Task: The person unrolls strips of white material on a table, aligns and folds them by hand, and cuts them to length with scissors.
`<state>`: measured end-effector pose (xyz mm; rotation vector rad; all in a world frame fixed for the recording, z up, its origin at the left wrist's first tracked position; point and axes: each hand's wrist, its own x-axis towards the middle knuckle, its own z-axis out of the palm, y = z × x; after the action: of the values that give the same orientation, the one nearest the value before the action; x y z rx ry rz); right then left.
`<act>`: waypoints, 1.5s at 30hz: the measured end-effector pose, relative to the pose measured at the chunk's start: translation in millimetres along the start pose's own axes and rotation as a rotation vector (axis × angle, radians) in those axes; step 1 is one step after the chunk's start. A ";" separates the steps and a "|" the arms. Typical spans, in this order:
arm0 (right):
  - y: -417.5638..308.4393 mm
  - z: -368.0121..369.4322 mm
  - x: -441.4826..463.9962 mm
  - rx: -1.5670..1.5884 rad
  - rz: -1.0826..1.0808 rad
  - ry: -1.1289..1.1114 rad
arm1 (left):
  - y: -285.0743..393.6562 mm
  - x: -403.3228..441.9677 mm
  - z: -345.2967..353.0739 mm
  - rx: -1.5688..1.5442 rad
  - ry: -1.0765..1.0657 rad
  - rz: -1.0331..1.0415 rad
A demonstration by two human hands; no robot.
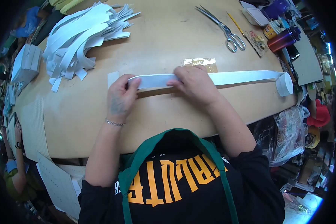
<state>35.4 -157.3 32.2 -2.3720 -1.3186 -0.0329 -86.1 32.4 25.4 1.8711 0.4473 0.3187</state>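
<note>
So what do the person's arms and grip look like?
Short black fabric sleeves leave both forearms bare. The bare left grip has a blurry bluish marking on its back; a silver metal chain bracelet circles that wrist. The right grip shows neither.

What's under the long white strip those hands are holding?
The tan table and a dark shadow show along the near edge of the white strip. The strip, left hand and right hand cover what's directly beneath.

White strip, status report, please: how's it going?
Left hand, right hand: both holding white strip. Strip runs to roll at right. Scissors lie apart, beyond it.
</note>
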 end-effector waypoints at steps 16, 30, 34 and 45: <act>143.2 -63.3 -43.6 -0.328 0.213 0.192 | -16.1 -3.8 -14.5 -0.046 0.160 0.012; -46.1 45.7 58.4 0.485 -0.341 0.156 | -10.4 7.6 -29.8 -0.267 -0.028 -0.257; -42.3 49.5 59.8 0.433 -0.356 0.178 | -13.5 13.9 -31.9 -0.356 -0.079 -0.302; -43.4 56.2 56.7 0.514 -0.251 0.206 | -9.8 7.3 -28.5 -0.540 0.095 -0.243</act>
<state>20.9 -70.6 9.0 -1.7225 -1.3264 -0.0103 -93.2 62.5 25.7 1.2658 0.5820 0.3266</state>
